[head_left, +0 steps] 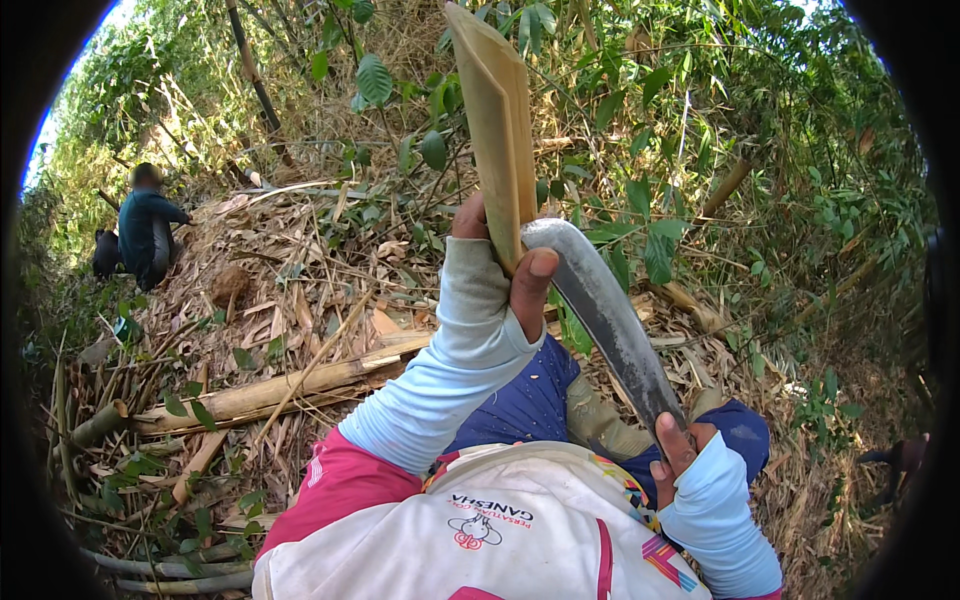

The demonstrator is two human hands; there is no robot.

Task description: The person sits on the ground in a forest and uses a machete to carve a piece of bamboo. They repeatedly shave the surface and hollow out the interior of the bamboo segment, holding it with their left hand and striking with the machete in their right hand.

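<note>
My left hand (pixel 505 265) is raised in front of me and grips a split length of pale bamboo (pixel 495 120) that points up and slightly left. My right hand (pixel 690 455), lower right, grips the handle of a curved grey machete (pixel 605 315). The blade arcs up from that hand and its tip rests against the bamboo just beside my left thumb. Both arms wear light sleeves; my white and pink top fills the lower middle of the view.
A long cut bamboo pole (pixel 270 390) lies on dry leaf litter at left, with more stems (pixel 160 570) near the bottom left. A person in dark clothes (pixel 145 225) crouches far left. Green brush surrounds the slope.
</note>
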